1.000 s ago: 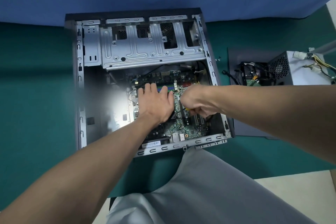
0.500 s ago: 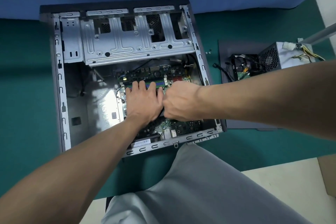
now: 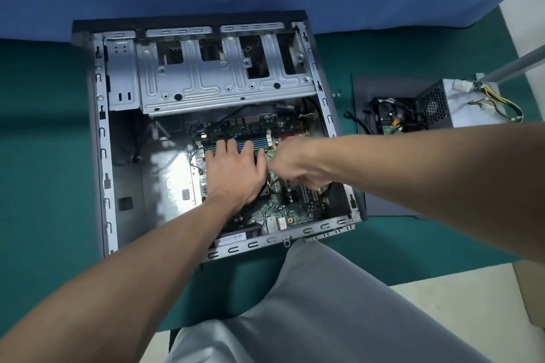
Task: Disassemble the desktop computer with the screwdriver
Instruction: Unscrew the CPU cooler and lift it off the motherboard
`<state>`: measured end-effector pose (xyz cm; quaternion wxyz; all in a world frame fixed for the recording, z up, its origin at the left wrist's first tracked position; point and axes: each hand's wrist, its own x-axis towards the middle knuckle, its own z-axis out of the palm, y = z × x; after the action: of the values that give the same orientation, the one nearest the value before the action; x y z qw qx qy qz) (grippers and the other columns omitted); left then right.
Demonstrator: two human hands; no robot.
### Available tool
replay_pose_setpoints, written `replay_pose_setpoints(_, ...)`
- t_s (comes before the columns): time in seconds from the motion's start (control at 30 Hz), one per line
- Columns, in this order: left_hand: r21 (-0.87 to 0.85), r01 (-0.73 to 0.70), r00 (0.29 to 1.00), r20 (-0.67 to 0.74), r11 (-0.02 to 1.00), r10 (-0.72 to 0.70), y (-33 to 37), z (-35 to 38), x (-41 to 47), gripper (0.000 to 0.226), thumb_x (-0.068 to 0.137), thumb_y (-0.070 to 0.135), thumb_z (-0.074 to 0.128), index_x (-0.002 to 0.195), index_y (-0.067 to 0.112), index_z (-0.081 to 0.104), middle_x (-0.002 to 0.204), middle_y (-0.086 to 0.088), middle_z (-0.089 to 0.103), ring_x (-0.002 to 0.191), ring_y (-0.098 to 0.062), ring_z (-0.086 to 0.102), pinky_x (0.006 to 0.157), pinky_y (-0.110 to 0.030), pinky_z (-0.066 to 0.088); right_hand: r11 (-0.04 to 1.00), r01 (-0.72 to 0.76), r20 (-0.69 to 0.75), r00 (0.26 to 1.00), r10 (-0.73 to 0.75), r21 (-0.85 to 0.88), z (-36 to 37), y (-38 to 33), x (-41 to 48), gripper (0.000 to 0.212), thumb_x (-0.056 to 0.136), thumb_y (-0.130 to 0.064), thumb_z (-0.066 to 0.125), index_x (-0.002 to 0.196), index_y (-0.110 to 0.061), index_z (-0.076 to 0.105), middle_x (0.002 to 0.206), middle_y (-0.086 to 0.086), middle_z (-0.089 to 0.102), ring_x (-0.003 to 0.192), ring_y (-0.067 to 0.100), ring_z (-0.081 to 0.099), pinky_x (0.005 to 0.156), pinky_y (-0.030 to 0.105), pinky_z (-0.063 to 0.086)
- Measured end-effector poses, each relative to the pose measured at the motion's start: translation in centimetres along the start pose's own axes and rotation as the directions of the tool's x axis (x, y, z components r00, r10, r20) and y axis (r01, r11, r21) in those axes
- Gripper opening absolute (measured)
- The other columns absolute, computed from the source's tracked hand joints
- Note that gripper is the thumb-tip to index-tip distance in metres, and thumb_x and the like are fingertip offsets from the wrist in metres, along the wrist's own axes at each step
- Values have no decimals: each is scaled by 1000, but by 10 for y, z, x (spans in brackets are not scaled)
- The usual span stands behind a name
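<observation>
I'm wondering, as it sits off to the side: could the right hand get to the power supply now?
Probably yes. The power supply lies outside the case, uncovered, just beyond the right forearm; the right hand would only need to lift out of the case.

Desktop computer (image 3: 101, 156): tower case lying on its side on the green worktop (image 3: 44, 156), open face up. Shell black, inner frame grey steel. A silver drive cage (image 3: 224, 88) spans the far end. The green motherboard (image 3: 295, 209) lies flat on the case floor, near right part. Blue and green memory slots (image 3: 261, 141) run across the board near its far edge.
</observation>
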<state>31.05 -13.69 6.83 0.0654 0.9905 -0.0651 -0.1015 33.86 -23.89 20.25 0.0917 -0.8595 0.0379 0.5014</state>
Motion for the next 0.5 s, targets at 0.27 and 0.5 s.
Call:
replay_pose_setpoints(0.27, 79, -40, 994, 104, 996, 31, -3, -1, 1, 41, 91, 44, 47, 121, 17, 46, 115, -13, 53, 109, -29, 45, 91, -44, 38, 224, 311, 137, 815, -563, -924, 12, -2, -12, 29, 102, -19, 34, 110, -5, 57, 67, 7, 31, 54, 14, 29, 51, 32, 37)
replay_pose_setpoints(0.5, 23, -27, 999, 24, 999, 27, -2, 0, 1, 34, 86, 37, 37, 105, 14, 54, 104, -15, 59, 99, -30, 46, 81, -44, 38, 997, 80, -220, 972, -76, 12, 3, -5, -3, 20, 92, -15, 50, 73, -10, 47, 67, 5, 51, 54, 13, 47, 48, 23, 40)
